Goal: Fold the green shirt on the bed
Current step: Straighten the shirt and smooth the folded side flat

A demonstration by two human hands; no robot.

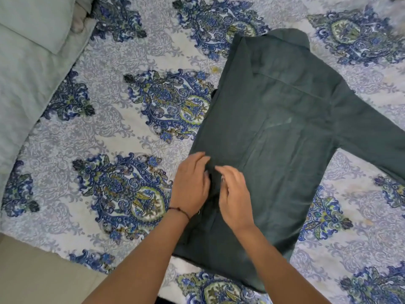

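One green shirt (285, 128) lies back-up on the bed (109, 139), its left side already folded inward, while its one spread sleeve is cut off by the right edge of the picture. Two hands are on the folded edge near the hem: the left hand (190, 183) and the right hand (234, 194) have their fingers (228, 172) curled on the cloth, but I cannot tell if they really pinch it. One pale pillow (32, 20) is partly out of view at the top left.

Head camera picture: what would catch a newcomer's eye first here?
A dark green shirt lies back-up across the patterned bedsheet, one sleeve stretched out to the right. Both hands, left hand and right hand, press on its folded left edge. Pale pillows sit top left.
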